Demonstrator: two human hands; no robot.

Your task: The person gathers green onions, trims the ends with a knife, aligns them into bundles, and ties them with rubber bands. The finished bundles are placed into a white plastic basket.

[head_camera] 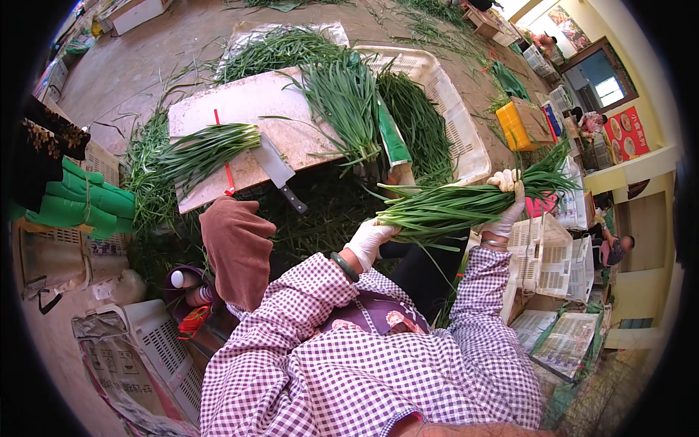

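A bunch of green garlic chives [448,210] is stretched between my two gloved hands, pale stem ends to the left. My left hand [374,240] is at the stem ends, its fingertips partly hidden by the bunch. Around the leafy part, my right hand [507,196] is closed. On the pinkish board [218,106] lies another chive bunch [218,143], across a red tie strip [229,179]. Beside its stems rests a cleaver [276,164] with a black handle, which juts past the board's near edge. A larger chive pile [344,104] covers the board's right end.
A cream plastic crate [472,147] holds more chives on the right. A brown towel [237,246] hangs before my left arm, near a purple container [185,289]. Green bundled material [87,199] sits at left. Stacked crates [546,257] stand at right; other people are farther off.
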